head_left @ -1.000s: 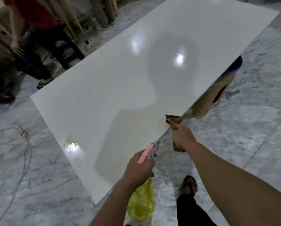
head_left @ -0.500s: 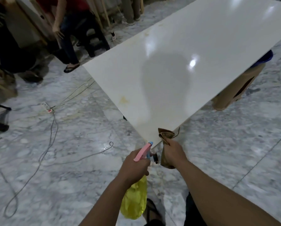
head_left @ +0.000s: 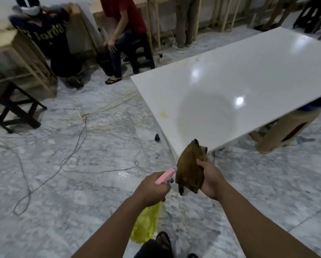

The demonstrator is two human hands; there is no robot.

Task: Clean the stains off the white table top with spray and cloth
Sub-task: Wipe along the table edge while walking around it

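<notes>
Two hands loaded, stains not yet wiped.

One yellowish stain (head_left: 164, 114) shows near the left edge of the glossy white tabletop (head_left: 249, 75); cleaning left to do. Left hand (head_left: 152, 189): fingers closed round pink-topped yellow plastic spray bottle (head_left: 146, 224). Right hand (head_left: 211, 178): fingers pinched on crumpled brown cloth (head_left: 190, 168), raised just off the tabletop's near corner.

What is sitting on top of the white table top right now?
Nothing stands on the white table top; only a yellowish stain near its left edge and light glare. The brown cloth hides its near corner.
</notes>
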